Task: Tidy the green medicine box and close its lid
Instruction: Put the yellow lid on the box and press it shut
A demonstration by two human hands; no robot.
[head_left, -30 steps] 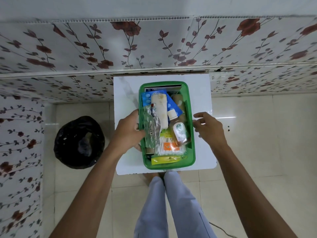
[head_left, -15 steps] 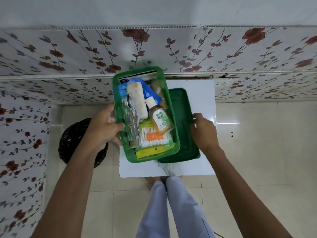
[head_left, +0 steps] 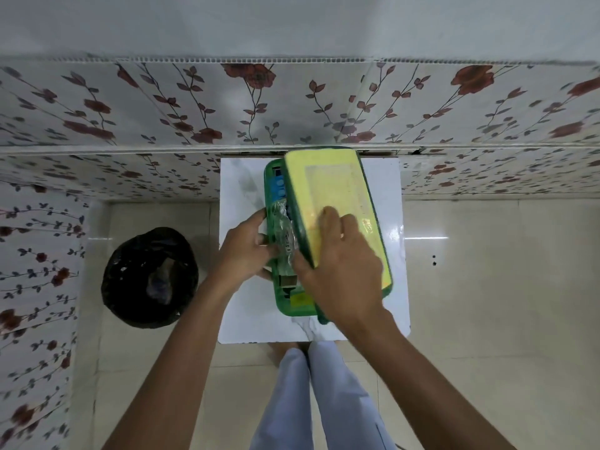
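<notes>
The green medicine box [head_left: 272, 190] stands on a small white table [head_left: 240, 306]. Its lid [head_left: 334, 196], green-rimmed with a yellow top, lies tilted over the right part of the box and hides most of the contents. My right hand [head_left: 341, 271] grips the lid at its left edge, fingers spread over the yellow top. My left hand [head_left: 242, 251] holds the box's left wall. A crinkled clear wrapper [head_left: 284, 235] and a blue packet [head_left: 278, 190] show in the uncovered strip along the left.
A black-lined bin [head_left: 149, 276] sits on the tiled floor left of the table. A floral-patterned wall runs behind the table and along the left. My legs in pale trousers [head_left: 318, 401] stand at the table's near edge.
The box had been lifted off the lid and is back on the table. My right hand has picked up the lid from the table and brought it over the box, yellow side up.
</notes>
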